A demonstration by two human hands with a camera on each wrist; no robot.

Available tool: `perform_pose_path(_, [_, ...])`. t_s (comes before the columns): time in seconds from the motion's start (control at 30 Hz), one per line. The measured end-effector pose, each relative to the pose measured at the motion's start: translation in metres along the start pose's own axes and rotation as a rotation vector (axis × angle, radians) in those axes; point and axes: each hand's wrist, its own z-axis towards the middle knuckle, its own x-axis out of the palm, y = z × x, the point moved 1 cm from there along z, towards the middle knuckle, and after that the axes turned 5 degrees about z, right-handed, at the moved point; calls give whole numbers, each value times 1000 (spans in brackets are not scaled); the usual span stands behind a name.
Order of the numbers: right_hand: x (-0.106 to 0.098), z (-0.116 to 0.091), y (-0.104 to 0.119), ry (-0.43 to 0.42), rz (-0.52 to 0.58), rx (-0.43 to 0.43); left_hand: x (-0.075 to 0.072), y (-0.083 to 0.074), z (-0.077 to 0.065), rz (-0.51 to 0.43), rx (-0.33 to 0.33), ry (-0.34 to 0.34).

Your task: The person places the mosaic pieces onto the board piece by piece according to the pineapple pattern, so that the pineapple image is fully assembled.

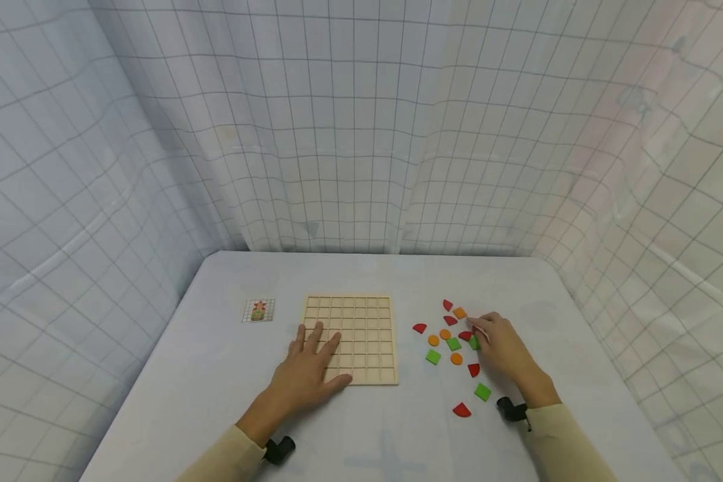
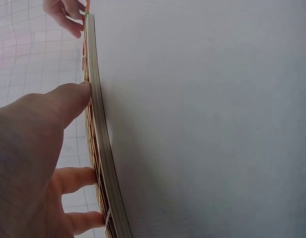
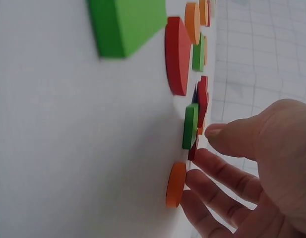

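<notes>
A pale wooden board (image 1: 367,341) with a raised square grid lies in the middle of the table. My left hand (image 1: 306,376) rests on its lower left part, fingers spread; the left wrist view shows the thumb (image 2: 73,99) touching the board's top near its edge. My right hand (image 1: 503,348) reaches in at the right side of a scatter of coloured pieces. In the right wrist view its fingertips are right at an orange disc (image 3: 176,186), and a gap shows between thumb and forefinger. Close by are a green square (image 3: 191,126) and a red fan-shaped piece (image 3: 178,57).
Several red fan-shaped pieces (image 1: 462,410), green squares (image 1: 433,357) and orange discs (image 1: 456,359) lie loose right of the board, with an orange square (image 1: 460,312) at the back. A small picture card (image 1: 258,310) lies left of the board. White gridded curtains (image 1: 349,134) surround the table.
</notes>
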Motion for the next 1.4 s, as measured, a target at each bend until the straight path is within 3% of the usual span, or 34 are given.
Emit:
perform_pose_path(0.63, [-18, 13, -3, 41, 52, -15, -3, -16, -4, -13, 34, 2])
perform_pose_path(0.97, [-20, 21, -8, 86, 49, 26, -3, -20, -7, -3, 23, 12])
perform_pose_path(1.4, [-16, 25, -10, 127, 24, -3, -3, -22, -11, -1, 20, 26])
